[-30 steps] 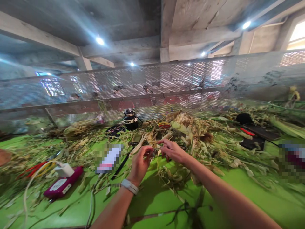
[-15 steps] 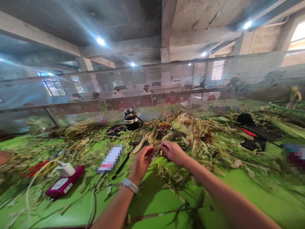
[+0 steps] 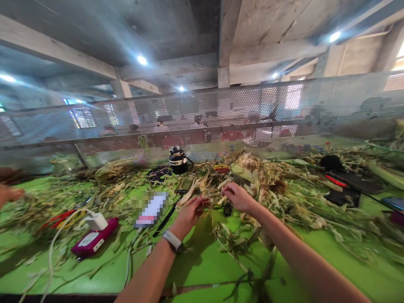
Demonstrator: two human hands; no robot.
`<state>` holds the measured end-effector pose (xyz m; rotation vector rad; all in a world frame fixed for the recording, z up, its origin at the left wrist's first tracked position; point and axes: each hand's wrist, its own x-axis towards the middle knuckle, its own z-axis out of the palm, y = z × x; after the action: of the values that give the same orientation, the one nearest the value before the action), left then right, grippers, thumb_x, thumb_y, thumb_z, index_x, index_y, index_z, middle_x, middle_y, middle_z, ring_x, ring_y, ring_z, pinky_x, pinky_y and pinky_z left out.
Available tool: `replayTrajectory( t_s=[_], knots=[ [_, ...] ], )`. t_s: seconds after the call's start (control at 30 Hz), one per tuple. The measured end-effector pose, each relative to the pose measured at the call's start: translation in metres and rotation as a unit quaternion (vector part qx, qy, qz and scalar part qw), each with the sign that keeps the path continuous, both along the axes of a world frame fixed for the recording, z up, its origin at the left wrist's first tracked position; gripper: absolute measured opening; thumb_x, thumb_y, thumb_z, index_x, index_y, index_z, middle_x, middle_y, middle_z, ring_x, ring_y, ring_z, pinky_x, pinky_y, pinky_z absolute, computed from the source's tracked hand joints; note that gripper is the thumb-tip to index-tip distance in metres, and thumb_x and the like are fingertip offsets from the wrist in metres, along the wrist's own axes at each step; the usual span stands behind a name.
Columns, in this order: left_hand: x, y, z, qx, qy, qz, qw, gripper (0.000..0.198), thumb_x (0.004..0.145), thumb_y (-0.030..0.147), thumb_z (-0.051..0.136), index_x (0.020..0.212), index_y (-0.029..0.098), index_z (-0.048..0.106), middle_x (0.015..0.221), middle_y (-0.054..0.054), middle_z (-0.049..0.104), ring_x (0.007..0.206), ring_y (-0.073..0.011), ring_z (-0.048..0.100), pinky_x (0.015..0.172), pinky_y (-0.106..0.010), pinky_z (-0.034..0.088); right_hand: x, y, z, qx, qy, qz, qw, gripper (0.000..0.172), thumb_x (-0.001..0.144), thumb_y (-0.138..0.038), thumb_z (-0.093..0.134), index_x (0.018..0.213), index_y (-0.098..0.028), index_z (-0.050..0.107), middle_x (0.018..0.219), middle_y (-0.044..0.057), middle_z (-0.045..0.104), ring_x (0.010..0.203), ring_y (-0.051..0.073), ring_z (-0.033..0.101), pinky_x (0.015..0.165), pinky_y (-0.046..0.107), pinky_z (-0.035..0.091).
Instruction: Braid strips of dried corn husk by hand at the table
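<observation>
My left hand (image 3: 190, 211), with a pale-banded watch (image 3: 172, 240) on its wrist, is closed in a pinch above the green table (image 3: 195, 261). Just to its right, my right hand (image 3: 240, 197) also pinches, thumb against fingers. Whatever sits in the fingertips is too thin and small to make out. Dry corn husks (image 3: 197, 185) lie right behind both hands. Below the right fingers shows a black ring-shaped piece (image 3: 227, 209). A loose clump of shredded husk (image 3: 232, 240) rests nearer to me.
Left are a purple power strip (image 3: 94, 242) with a white charger (image 3: 96, 221), a phone (image 3: 151, 209) and red-handled scissors (image 3: 59, 219). A black jar (image 3: 178, 160) stands before the perforated metal screen (image 3: 195, 105). Another person's hand (image 3: 11, 193) appears far left. A husk pile (image 3: 252, 168) lies behind.
My hands have drawn slightly apart, the right one moving a little right and up. The black ring-shaped piece now shows below it. The view has shifted slightly.
</observation>
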<state>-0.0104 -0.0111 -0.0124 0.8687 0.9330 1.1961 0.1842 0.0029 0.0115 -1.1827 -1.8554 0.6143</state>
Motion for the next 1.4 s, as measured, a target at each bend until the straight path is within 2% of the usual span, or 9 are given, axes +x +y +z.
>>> replayTrajectory(
  t_s=[0.1,0.23,0.4,0.47,0.63,0.8,0.97,1.23,1.4],
  knots=[
    [0.004,0.001,0.001,-0.057,-0.079,0.002,0.995,0.004,0.074,0.016,0.063,0.071,0.014,0.061,0.067,-0.002,0.065,0.058,-0.0085,0.06,0.048,-0.014,0.043,-0.008,-0.005,-0.002,-0.134,0.187,0.069,0.971,0.014,0.078,-0.032,0.056,0.074,-0.019,0.051,0.049,-0.007,0.045,0.044,0.008,0.04,0.045,0.02,0.03],
    [0.007,-0.002,0.006,-0.104,-0.172,-0.017,0.979,0.01,0.078,0.006,0.056,0.07,0.011,0.059,0.061,-0.003,0.062,0.051,-0.0058,0.057,0.043,-0.011,0.042,-0.02,-0.017,-0.001,-0.235,0.37,0.176,0.882,0.028,0.069,-0.04,0.067,0.074,-0.017,0.052,0.052,-0.006,0.051,0.04,0.005,0.037,0.039,0.017,0.024],
    [0.006,-0.006,0.009,-0.1,-0.266,-0.052,0.957,0.013,0.081,0.008,0.054,0.069,0.011,0.057,0.07,-0.003,0.064,0.05,-0.0034,0.055,0.04,-0.009,0.039,-0.025,-0.023,0.001,-0.278,0.426,0.212,0.834,0.031,0.061,-0.036,0.075,0.071,-0.016,0.054,0.053,-0.006,0.052,0.04,0.003,0.04,0.038,0.016,0.024],
    [0.005,-0.008,0.009,-0.095,-0.272,-0.06,0.956,0.013,0.081,0.012,0.056,0.069,0.013,0.057,0.075,-0.003,0.065,0.05,-0.0031,0.055,0.04,-0.01,0.039,-0.025,-0.024,0.001,-0.28,0.414,0.221,0.837,0.031,0.061,-0.036,0.075,0.07,-0.016,0.054,0.05,-0.007,0.05,0.04,0.004,0.04,0.038,0.016,0.025],
    [0.006,-0.012,0.007,-0.047,-0.174,-0.114,0.977,0.025,0.072,0.029,0.069,0.063,0.014,0.051,0.055,0.006,0.051,0.038,-0.0003,0.036,0.038,-0.013,0.032,-0.016,-0.022,0.002,-0.282,0.309,0.235,0.878,0.03,0.067,-0.04,0.07,0.072,-0.016,0.052,0.046,-0.009,0.044,0.039,0.003,0.035,0.04,0.016,0.023],
    [0.006,-0.011,0.007,-0.009,-0.036,-0.094,0.995,0.038,0.059,0.042,0.075,0.06,0.017,0.046,0.049,0.008,0.04,0.039,-0.002,0.03,0.037,-0.017,0.025,-0.007,-0.016,0.004,-0.237,0.134,0.222,0.936,0.029,0.07,-0.04,0.067,0.073,-0.015,0.053,0.054,-0.007,0.047,0.044,0.004,0.036,0.042,0.017,0.027],
    [0.006,-0.01,0.006,-0.009,0.004,-0.07,0.998,0.041,0.051,0.044,0.078,0.057,0.017,0.048,0.047,0.008,0.041,0.039,-0.003,0.031,0.037,-0.019,0.019,-0.006,-0.016,0.005,-0.212,0.037,0.218,0.952,0.017,0.076,-0.029,0.059,0.071,-0.016,0.049,0.059,-0.007,0.049,0.048,0.005,0.04,0.045,0.018,0.031],
    [0.004,-0.01,0.003,-0.016,0.028,-0.069,0.997,0.036,0.054,0.04,0.077,0.053,0.017,0.05,0.044,0.007,0.041,0.036,-0.0037,0.03,0.036,-0.019,0.02,-0.007,-0.014,-0.003,-0.196,-0.005,0.221,0.955,0.018,0.078,-0.031,0.056,0.072,-0.016,0.05,0.065,-0.003,0.053,0.05,0.006,0.042,0.047,0.019,0.035],
    [0.003,-0.012,0.004,0.004,0.043,-0.08,0.996,0.031,0.049,0.033,0.081,0.065,0.015,0.061,0.061,0.001,0.059,0.046,-0.0064,0.046,0.043,-0.019,0.032,-0.009,-0.009,-0.01,-0.176,0.063,0.18,0.966,0.024,0.079,-0.039,0.054,0.079,-0.016,0.052,0.063,-0.004,0.051,0.051,0.007,0.045,0.049,0.02,0.037]
  ],
)
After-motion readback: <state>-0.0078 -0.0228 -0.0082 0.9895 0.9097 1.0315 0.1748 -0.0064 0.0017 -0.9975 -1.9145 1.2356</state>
